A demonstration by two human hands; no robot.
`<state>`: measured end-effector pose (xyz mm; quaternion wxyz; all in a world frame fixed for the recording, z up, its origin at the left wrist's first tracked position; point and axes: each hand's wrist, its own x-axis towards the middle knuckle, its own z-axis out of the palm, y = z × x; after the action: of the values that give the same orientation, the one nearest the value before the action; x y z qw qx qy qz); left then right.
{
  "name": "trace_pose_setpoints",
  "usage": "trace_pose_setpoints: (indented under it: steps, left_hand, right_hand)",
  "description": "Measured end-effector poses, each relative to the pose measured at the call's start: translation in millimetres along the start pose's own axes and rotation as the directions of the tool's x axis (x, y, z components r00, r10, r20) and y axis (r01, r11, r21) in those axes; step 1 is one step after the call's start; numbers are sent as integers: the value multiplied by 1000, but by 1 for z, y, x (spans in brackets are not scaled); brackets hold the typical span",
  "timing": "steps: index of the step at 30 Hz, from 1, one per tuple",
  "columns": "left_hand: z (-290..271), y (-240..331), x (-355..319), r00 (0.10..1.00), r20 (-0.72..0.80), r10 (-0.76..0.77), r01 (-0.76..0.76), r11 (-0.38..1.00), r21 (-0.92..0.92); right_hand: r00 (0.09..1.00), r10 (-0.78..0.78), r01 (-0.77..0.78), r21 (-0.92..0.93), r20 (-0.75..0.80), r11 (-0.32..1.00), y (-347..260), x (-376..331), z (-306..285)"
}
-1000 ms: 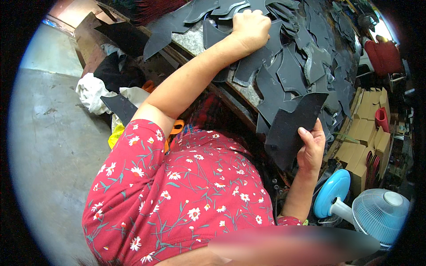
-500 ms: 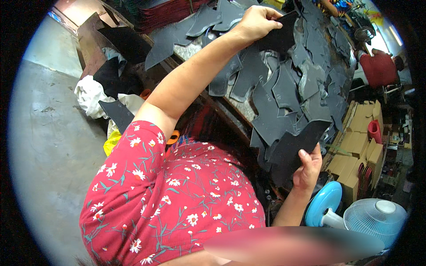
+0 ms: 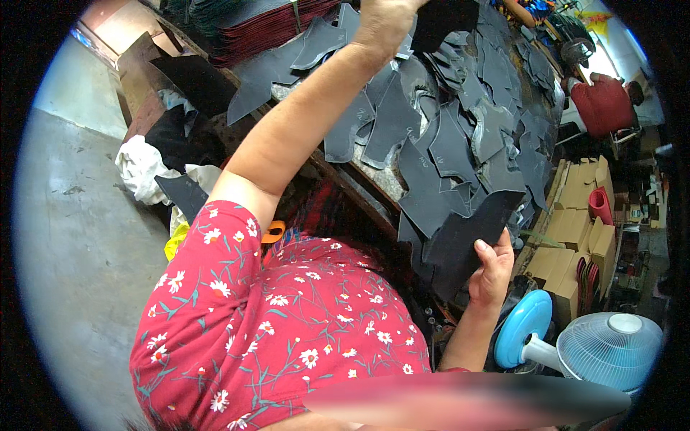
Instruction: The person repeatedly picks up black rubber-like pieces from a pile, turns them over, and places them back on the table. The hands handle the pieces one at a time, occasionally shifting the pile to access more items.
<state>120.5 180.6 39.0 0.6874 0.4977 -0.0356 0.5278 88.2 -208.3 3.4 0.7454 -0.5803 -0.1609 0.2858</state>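
My left hand reaches out to the far edge of the view, its fingers partly cut off there. It grips a flat black cut piece over the table. Nearer to me, my right hand is closed on dark, curved cut pieces, thumb on the near side and the other fingers mostly hidden behind. How many it holds I cannot tell. Between the hands, many grey-black cut pieces with pale marks lie overlapping across the table.
Stacked dark red and green sheets stand at the far left. White cloth and dark scraps lie left of the table. Cardboard boxes and a blue fan are on the right. A person in red sits at the far right.
My left hand has moved farther away with the black piece, toward the upper edge. My right hand keeps its hold, nearly still. The whole view has shifted slightly.
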Motion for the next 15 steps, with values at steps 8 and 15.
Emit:
trace_pose_setpoints:
  steps: [8, 15]
  left_hand:
    - [6, 37, -42, 957, 251, -143, 22, 901, 432]
    - [19, -14, -82, 835, 550, 11, -540, 205, 816]
  right_hand:
    - [1000, -12, 12, -2, -28, 1000, -1, -1, -2]
    - [1000, -9, 9, 0, 24, 1000, -8, 5, 7]
